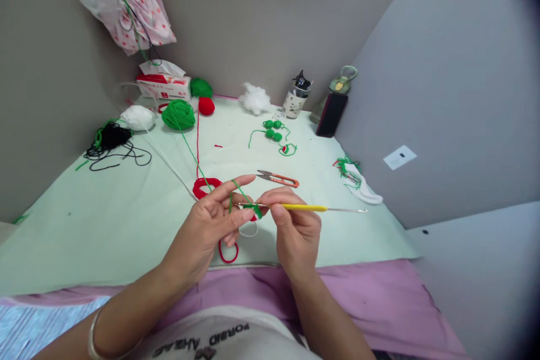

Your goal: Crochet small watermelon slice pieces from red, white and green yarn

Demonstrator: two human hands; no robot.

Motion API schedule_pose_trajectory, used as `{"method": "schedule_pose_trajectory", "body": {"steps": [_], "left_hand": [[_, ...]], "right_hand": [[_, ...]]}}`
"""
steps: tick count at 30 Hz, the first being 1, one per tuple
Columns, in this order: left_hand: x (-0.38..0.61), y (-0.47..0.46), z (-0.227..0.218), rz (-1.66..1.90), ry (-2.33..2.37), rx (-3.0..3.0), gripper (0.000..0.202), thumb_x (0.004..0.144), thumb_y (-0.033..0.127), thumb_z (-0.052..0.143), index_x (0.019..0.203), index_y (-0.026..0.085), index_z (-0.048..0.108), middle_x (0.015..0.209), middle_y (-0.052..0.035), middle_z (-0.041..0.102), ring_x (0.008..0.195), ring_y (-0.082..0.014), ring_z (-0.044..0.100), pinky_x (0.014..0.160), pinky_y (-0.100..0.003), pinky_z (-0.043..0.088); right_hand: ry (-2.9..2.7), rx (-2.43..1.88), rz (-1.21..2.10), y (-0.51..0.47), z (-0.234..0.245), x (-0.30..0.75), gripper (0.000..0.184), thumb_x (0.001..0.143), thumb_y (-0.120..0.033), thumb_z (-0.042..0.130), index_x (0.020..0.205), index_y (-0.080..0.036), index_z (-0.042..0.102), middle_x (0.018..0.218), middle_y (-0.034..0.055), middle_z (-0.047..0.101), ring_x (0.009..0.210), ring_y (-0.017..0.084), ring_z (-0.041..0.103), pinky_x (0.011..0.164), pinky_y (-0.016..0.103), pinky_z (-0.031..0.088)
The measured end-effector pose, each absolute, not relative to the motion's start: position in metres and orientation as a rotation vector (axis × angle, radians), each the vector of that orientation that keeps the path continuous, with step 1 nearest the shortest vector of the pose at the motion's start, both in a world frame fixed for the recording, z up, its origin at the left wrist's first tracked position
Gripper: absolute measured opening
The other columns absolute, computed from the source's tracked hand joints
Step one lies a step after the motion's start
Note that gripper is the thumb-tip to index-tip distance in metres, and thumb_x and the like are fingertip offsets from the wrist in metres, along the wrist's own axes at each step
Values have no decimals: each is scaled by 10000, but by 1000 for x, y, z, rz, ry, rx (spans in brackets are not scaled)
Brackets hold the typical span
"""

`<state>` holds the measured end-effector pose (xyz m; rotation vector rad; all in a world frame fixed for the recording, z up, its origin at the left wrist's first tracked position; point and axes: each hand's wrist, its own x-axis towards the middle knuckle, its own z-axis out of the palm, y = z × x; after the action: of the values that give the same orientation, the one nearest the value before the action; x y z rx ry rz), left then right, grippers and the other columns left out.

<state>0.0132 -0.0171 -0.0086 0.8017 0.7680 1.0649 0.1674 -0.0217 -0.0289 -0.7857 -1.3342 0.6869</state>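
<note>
My left hand (219, 219) pinches a small crochet piece (255, 212) in green, white and red. Green yarn (194, 157) runs from the green ball (179, 115) over its raised index finger. In my right hand (297, 230) is a crochet hook (304, 207) with a yellow handle, its tip at the green edge of the piece. Red yarn (228, 260) hangs in a loop below my left hand, and a thin white strand (250, 234) curves under the piece. Just beyond my hands lie orange-handled thread snips (278, 178).
Along the back stand a tissue box (164, 85), a red ball (206, 106), white stuffing (255, 99), a cup (296, 102) and a phone (332, 115). Small green crochet balls (273, 129) lie mid-table. Black yarn (113, 138) is at left, yarn scraps (353, 175) at right.
</note>
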Motion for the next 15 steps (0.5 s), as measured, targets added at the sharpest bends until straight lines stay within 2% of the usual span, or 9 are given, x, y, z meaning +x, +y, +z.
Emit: {"method": "schedule_pose_trajectory", "body": {"steps": [5, 8, 10, 11, 13, 15], "left_hand": [[16, -17, -9, 1055, 764, 766, 498, 779, 208, 880, 1253, 307, 764, 844, 27, 670, 483, -10, 383, 400, -110, 353], [19, -18, -12, 1125, 774, 770, 495, 778, 209, 885, 1252, 295, 770, 757, 47, 619, 499, -18, 404, 417, -101, 355], [20, -18, -12, 1113, 756, 725, 474, 778, 230, 890, 1237, 271, 782, 693, 62, 566, 476, -11, 371, 416, -101, 351], [19, -17, -12, 1079, 739, 685, 459, 773, 238, 895, 1220, 251, 792, 673, 68, 541, 458, -3, 335, 407, -102, 339], [18, -15, -9, 1004, 706, 610, 413, 764, 239, 900, 1167, 206, 814, 666, 71, 514, 439, 13, 265, 389, -101, 309], [15, -13, -7, 993, 696, 594, 364, 762, 220, 895, 1118, 178, 828, 684, 66, 516, 439, 23, 245, 387, -98, 296]], "right_hand": [[-1445, -818, 599, -23, -32, 166, 178, 1000, -219, 625, 1017, -289, 787, 907, 36, 729, 855, 191, 682, 725, 343, 573], [-1626, -880, 197, -26, -40, 163, 327, 972, -118, 622, 1189, -320, 761, 1005, 60, 723, 909, 200, 695, 765, 351, 584], [-1683, -860, -79, -28, -45, 162, 408, 950, -95, 641, 1273, -327, 732, 1060, 80, 725, 965, 217, 701, 786, 358, 591], [-1677, -843, -117, -28, -45, 162, 410, 948, -98, 645, 1278, -326, 729, 1068, 82, 729, 977, 221, 704, 787, 359, 594], [-1576, -843, 34, -28, -41, 163, 346, 967, -112, 624, 1215, -317, 752, 1019, 64, 739, 935, 207, 710, 774, 351, 595], [-1385, -842, 328, -26, -35, 166, 261, 995, -136, 597, 1099, -291, 779, 923, 34, 735, 827, 174, 696, 738, 330, 581]]}}
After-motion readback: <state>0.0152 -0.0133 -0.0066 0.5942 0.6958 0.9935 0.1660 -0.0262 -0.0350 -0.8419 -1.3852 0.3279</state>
